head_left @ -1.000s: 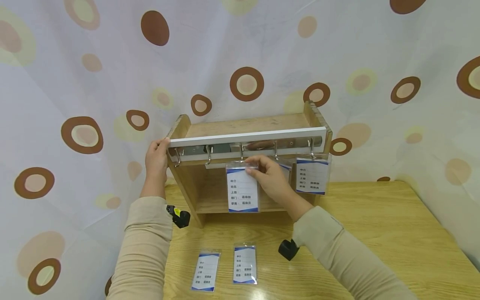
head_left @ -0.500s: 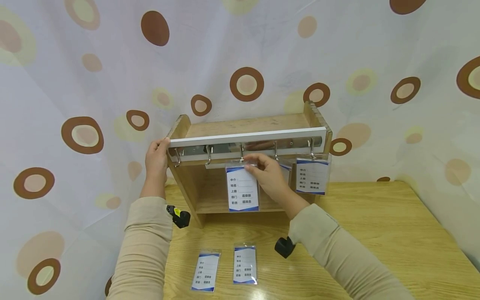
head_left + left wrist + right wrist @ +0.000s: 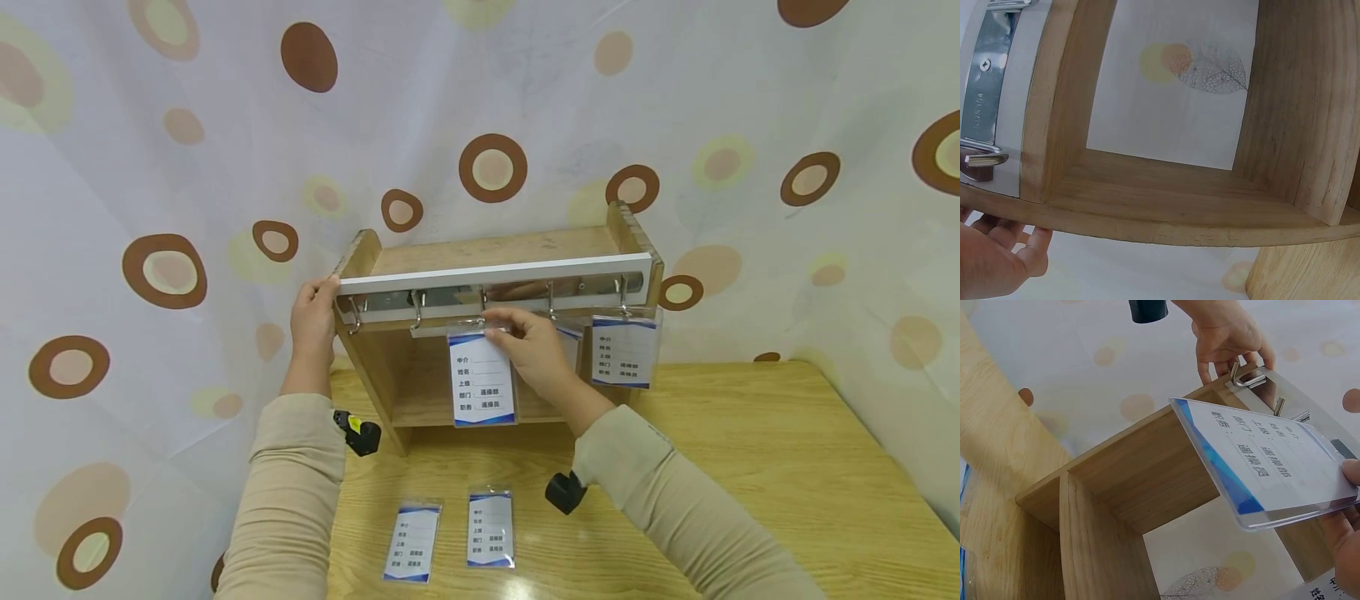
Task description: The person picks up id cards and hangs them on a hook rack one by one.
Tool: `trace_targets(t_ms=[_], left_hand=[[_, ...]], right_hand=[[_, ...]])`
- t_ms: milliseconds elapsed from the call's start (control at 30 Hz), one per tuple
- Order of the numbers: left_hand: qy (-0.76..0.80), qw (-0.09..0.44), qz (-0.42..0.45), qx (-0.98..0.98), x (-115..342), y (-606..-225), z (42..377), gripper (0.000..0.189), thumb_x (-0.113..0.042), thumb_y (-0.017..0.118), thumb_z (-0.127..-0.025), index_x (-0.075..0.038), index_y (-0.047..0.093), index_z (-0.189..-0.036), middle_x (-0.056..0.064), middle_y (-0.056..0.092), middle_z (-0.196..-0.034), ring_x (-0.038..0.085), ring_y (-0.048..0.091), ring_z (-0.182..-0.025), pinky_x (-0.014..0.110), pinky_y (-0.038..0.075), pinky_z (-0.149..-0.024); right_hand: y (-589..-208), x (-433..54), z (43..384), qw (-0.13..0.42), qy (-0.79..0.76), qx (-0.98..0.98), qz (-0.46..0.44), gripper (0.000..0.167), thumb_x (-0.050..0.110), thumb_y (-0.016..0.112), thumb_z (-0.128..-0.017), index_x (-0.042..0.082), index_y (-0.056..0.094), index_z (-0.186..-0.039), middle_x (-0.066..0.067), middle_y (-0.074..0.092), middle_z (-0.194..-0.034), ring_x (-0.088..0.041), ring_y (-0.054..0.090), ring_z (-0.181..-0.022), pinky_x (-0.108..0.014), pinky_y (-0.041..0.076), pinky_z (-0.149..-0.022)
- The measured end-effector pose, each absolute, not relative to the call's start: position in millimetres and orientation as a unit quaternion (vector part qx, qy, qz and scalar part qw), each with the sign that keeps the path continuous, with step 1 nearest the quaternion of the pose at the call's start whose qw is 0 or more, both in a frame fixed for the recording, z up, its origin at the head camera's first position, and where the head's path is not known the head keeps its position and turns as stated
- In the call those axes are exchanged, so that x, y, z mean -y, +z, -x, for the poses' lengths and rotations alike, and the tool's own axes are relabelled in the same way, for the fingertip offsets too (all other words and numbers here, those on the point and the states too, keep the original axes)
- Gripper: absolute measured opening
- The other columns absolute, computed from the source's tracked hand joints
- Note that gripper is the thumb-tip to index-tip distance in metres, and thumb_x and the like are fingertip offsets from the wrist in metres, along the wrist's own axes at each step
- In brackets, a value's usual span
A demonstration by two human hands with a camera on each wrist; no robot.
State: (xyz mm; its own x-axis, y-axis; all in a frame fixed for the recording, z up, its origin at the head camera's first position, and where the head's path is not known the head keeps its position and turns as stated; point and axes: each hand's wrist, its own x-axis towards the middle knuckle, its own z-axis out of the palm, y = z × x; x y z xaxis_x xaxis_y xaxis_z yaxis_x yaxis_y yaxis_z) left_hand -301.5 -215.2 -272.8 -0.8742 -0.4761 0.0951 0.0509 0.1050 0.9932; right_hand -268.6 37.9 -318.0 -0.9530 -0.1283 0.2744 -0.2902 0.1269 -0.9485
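Observation:
With thumb and fingers, my right hand pinches the top edge of a clear-sleeved ID badge, held upright just below the middle hook of a hook rail. In the right wrist view the badge looks tilted, its printed face showing. My left hand grips the upper left corner of the wooden shelf that bears the rail. One badge hangs from the rightmost hook. Another badge hangs left of it, mostly hidden behind my right hand. The two left hooks carry nothing.
Two more badges, a left one and a right one, lie face up on the wooden table in front of the shelf. A patterned cloth covers the wall behind.
My right hand and the badge it pinches have shifted slightly left. The left hand holds the same place on the shelf.

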Motion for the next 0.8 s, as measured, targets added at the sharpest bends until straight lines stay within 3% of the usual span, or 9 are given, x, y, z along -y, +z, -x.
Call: trace_targets(t_ms=[200,467,800], left_hand=[[-0.646,0.204,-0.151,0.720,215.4,-272.4,301.6,0.019,-0.038,0.050,-0.085,-0.019,0.050,-0.089,0.000,0.044,-0.108,0.013,0.036,-0.094,0.029,0.030,-0.073],[-0.641,0.206,-0.151,0.724,215.8,-272.0,302.2,0.018,-0.037,0.050,-0.085,-0.019,0.050,-0.087,0.000,0.044,-0.110,0.013,0.035,-0.096,0.028,0.030,-0.074],[-0.641,0.205,-0.147,0.725,214.7,-272.4,301.1,0.020,-0.037,0.050,-0.085,-0.018,0.050,-0.090,0.001,0.044,-0.111,0.014,0.036,-0.096,0.029,0.030,-0.073]], right_hand=[[-317.7,-38.9,270.2,0.064,0.634,0.758,-0.137,0.023,0.010,0.058,-0.082,0.010,0.060,-0.105,-0.005,0.055,-0.090,-0.017,0.043,-0.072,-0.023,0.039,-0.056],[-319.8,-39.6,274.7,0.070,0.614,0.774,-0.138,0.021,0.008,0.057,-0.083,0.009,0.060,-0.103,-0.007,0.052,-0.081,-0.017,0.045,-0.068,-0.022,0.039,-0.053],[-326.5,-39.3,278.0,0.086,0.626,0.762,-0.137,0.022,0.005,0.058,-0.082,0.008,0.059,-0.103,-0.004,0.055,-0.092,-0.016,0.045,-0.073,-0.021,0.039,-0.058]])
